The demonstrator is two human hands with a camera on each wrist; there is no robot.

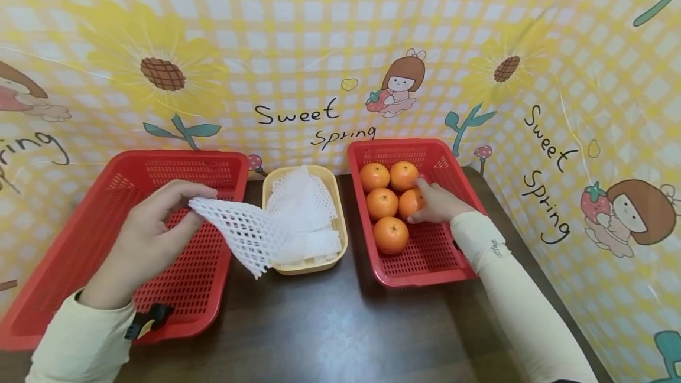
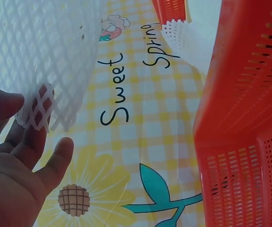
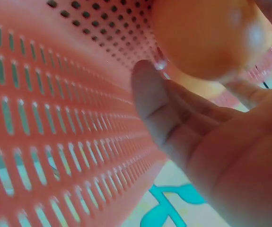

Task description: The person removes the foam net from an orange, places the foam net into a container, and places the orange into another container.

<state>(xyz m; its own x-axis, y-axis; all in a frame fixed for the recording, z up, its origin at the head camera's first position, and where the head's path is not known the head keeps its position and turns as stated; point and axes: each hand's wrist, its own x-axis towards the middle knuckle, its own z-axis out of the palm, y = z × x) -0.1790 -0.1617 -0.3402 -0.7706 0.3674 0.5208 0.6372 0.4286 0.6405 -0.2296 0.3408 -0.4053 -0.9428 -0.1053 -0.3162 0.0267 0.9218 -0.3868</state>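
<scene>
My left hand (image 1: 154, 235) pinches the edge of a white foam net sleeve (image 1: 239, 229) between thumb and fingers, in front of the left red basket. In the left wrist view the sleeve's mesh (image 2: 46, 52) hangs open beyond the fingertips. On the other side, my right hand (image 1: 438, 203) reaches into the right red basket (image 1: 425, 276), its thumb and fingers around an orange (image 1: 411, 204). Several more oranges, such as the front one (image 1: 391, 235), lie beside it. Close up in the right wrist view, that orange (image 3: 206, 38) sits between the thumb and the spread fingers.
A yellow tray (image 1: 343, 223) with more foam net sleeves (image 1: 305, 200) stands between the two baskets. The larger red basket (image 1: 213, 306) is at the left. All stand on a dark wooden table (image 1: 319, 324) against a yellow checked cloth backdrop (image 1: 298, 34).
</scene>
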